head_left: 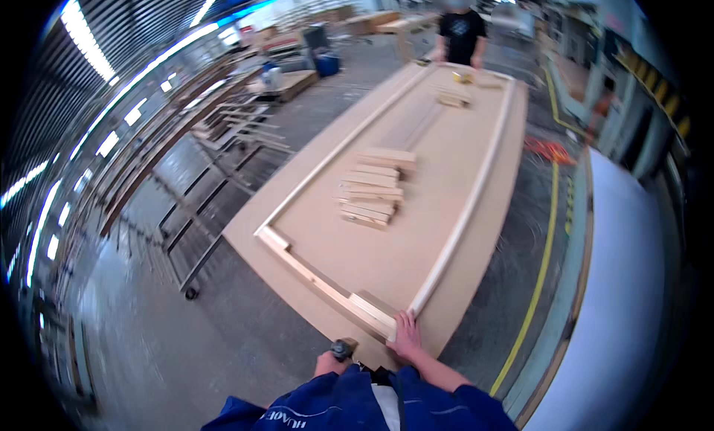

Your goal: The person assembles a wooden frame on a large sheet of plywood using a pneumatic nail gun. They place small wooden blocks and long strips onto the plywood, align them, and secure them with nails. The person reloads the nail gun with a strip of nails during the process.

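On a large pale board [312, 185] lies a long rectangular wooden frame [461, 223] made of light strips. At its near right corner my right hand [406, 336] grips the strip ends, fingers bent over the wood. Close to my body, my left hand [328, 363] is closed round a dark handheld tool [343, 349], whose exact kind I cannot make out. Short wooden blocks lie along the inside of the near strip, one block [373, 310] close to my right hand and another [277, 239] at the left corner.
Several short wood pieces [372, 189] are piled inside the frame, with another small stack [454, 98] farther off. A co-worker [461, 40] stands at the far end. Racks with timber [178, 145] line the left; a white-topped surface [625, 282] and orange cable [549, 150] are right.
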{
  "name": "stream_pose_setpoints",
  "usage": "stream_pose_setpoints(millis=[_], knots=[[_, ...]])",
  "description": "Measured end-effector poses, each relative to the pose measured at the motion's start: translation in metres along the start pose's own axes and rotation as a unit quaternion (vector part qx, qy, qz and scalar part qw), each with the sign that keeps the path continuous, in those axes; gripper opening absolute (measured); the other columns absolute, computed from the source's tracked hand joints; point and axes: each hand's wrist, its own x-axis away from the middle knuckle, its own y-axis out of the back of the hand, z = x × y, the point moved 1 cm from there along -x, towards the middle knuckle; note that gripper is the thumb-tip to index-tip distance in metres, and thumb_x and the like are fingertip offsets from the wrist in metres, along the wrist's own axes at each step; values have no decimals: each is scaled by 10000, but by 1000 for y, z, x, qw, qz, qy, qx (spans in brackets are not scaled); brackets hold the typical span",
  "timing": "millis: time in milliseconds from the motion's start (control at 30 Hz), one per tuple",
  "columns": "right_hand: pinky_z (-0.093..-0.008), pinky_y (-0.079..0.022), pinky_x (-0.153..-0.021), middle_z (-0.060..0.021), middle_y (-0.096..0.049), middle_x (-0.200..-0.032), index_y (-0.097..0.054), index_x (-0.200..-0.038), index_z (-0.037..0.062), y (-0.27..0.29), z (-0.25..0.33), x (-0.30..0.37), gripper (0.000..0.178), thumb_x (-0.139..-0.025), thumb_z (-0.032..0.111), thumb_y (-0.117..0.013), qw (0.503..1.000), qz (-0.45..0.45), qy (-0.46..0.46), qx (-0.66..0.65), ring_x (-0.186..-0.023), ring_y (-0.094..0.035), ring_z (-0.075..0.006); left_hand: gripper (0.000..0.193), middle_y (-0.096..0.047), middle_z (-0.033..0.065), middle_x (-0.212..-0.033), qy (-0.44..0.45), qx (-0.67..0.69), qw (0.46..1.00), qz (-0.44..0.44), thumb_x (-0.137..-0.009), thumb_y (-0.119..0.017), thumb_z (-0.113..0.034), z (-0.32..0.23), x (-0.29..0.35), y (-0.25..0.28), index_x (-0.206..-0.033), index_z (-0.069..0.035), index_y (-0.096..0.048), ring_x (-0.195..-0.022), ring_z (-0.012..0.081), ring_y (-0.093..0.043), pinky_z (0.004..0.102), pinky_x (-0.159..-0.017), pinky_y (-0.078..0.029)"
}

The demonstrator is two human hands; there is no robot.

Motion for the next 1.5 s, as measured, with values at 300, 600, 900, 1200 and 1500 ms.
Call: stream_pose_setpoints(millis=[300,600,900,1200,1500], knots=[[-578,-203,-1247,-206,-377,-1515,-415,-1434,26,6,-1,-5,968,-671,363,-907,999,16,-23,40,-1507,-221,-458,452,-698,275,-1143,-121,33,986,114,-827,-686,-180,-18,-42,-50,-1266,-76,-656,-1111,453,-655,494,-952,-540],[-564,-179,-1264,-184,-370,-1549,-392,-1474,-18,7,3,-7,1029,-675,395,-893,997,50,-28,41,-1524,-211,-418,522,-710,295,-1086,-123,29,979,161,-831,-787,-219,13,-47,-39,-1252,34,-609,-1062,437,-691,474,-856,-554],[-544,-188,-1269,-134,-356,-1574,-411,-1489,34,19,-4,-3,975,-716,425,-860,996,43,-57,53,-1542,-210,-353,237,-668,98,-715,8,165,986,-18,-904,-718,-189,25,-67,-2,-959,35,-665,-531,166,-610,348,-495,-476],[-515,-176,-1273,-167,-333,-1585,-382,-1488,10,18,1,-7,1065,-633,338,-926,995,42,-84,-31,-1531,-216,-381,304,-717,291,-939,-81,42,986,-139,-864,-707,-210,-8,-84,43,-1015,53,-688,-942,450,-710,482,-813,-556],[-560,-190,-1259,-206,-311,-1608,-366,-1514,47,7,-9,-5,1048,-694,477,-856,998,44,-29,30,-1528,-200,-457,439,-736,272,-982,-103,55,993,6,-856,-742,-333,-46,-55,-20,-1118,18,-710,-1008,423,-714,472,-863,-560]])
